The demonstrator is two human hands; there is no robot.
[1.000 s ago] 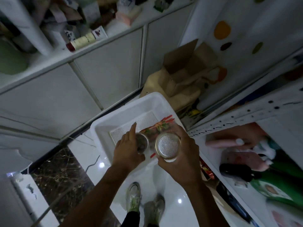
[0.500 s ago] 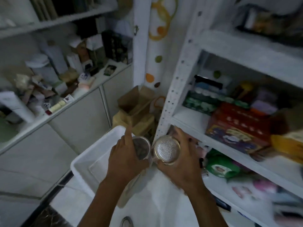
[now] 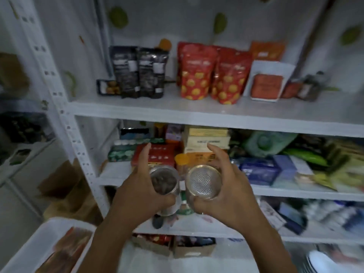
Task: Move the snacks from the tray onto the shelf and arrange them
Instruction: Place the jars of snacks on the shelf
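- Head view: one white shelf [image 3: 177,113] faces you, three crowded boards showing.
- One white tray [image 3: 29,245] sits at lower left, holding packets too blurred to count.
- Two red pouches [image 3: 195,75] and two black pouches [image 3: 126,71] stand upright on the top board.
- Your left hand [image 3: 137,194] grasps the left jar [image 3: 164,180]. Your right hand [image 3: 232,196] grasps the right jar [image 3: 203,183]. Both forefingers are raised.
- The two jars are side by side, nearly touching, in front of the middle board and off the tray.

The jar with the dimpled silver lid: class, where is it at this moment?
Head view, just right of centre: the silver-lidded jar is gripped in the right hand, beside the dark-filled jar in the left hand.
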